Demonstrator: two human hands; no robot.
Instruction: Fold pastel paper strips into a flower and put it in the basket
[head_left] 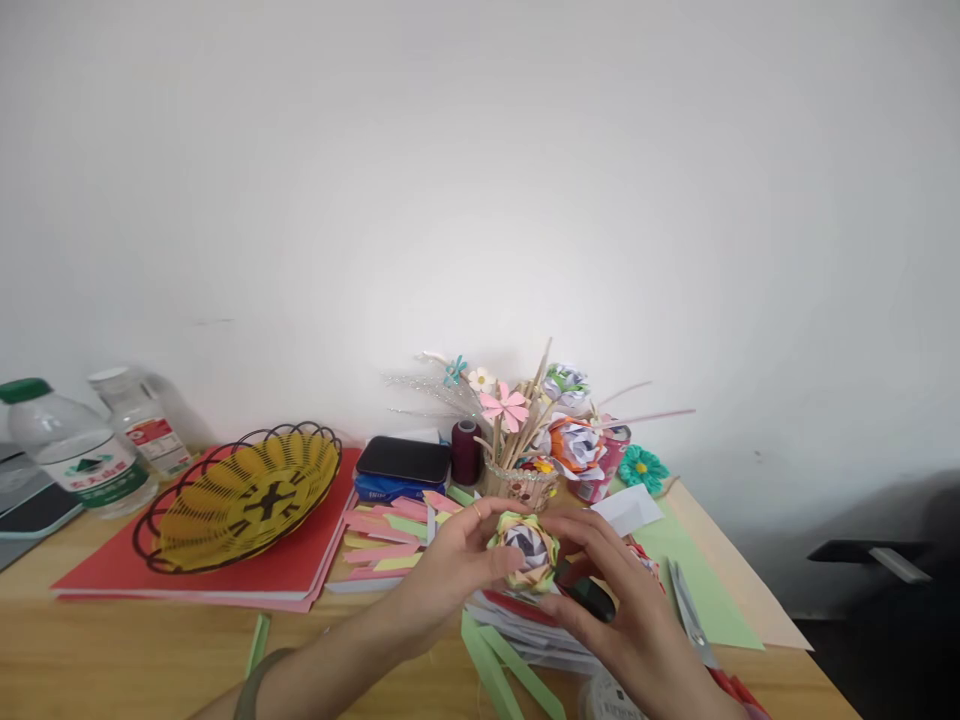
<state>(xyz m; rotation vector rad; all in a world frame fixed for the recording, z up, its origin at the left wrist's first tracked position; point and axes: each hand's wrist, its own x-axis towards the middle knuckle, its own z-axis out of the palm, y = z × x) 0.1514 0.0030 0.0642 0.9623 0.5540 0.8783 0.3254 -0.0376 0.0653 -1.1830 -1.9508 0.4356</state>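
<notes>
A folded paper flower [529, 552], yellow-green at its rim with a grey and white centre, is held up over the table. My left hand [457, 555] grips its left side, the thumb lying across the front and the fingers behind. Curled around the right side is my right hand [626, 590], with fingertips at the upper edge and the thumb near the lower edge. Below the hands lies a pile of white paper strips [536, 635], partly hidden, and a dark object [589, 595] shows behind my right hand. Two green paper strips [499, 660] lie in front.
A yellow basket [300, 480] rests on red paper [97, 572] at left, near two bottles [97, 460]. Further back are a phone [403, 458], a thread spool [466, 455] and a flower pot [517, 482]. Scissors [690, 615] lie right, on green paper [731, 610].
</notes>
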